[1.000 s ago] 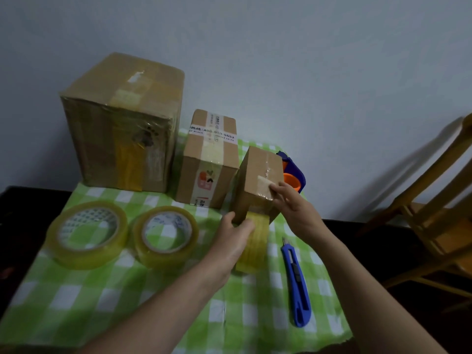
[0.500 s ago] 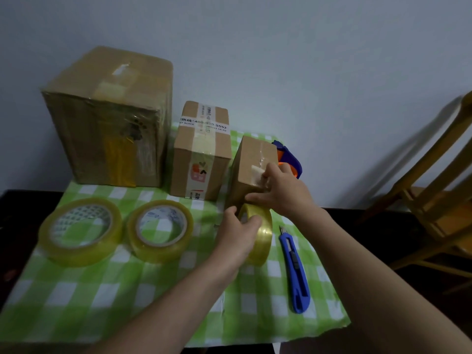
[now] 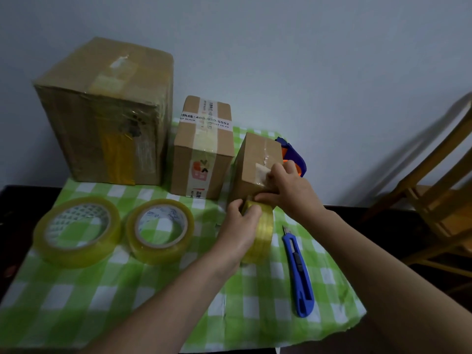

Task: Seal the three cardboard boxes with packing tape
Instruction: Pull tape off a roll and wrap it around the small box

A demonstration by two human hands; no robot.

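Note:
Three cardboard boxes stand at the back of the checked cloth: a large box [image 3: 104, 116] on the left, a medium box [image 3: 204, 149] in the middle, a small box [image 3: 255, 159] on the right. My left hand [image 3: 240, 226] grips a yellowish tape roll [image 3: 261, 233] held on edge just in front of the small box. My right hand [image 3: 288, 190] rests against the small box's front edge, its fingertips pinching at the top of the roll. Whether a tape end is between those fingers is hidden.
Two more tape rolls, one [image 3: 76, 231] and another [image 3: 159, 229], lie flat at the left. A blue utility knife [image 3: 298, 272] lies right of my hands. A blue and orange tape dispenser [image 3: 293, 154] sits behind the small box. A wooden chair [image 3: 439, 195] stands at the right.
My right hand came down from the small box's top to the roll, and my left hand lifted and tilted the roll close under the box's front edge.

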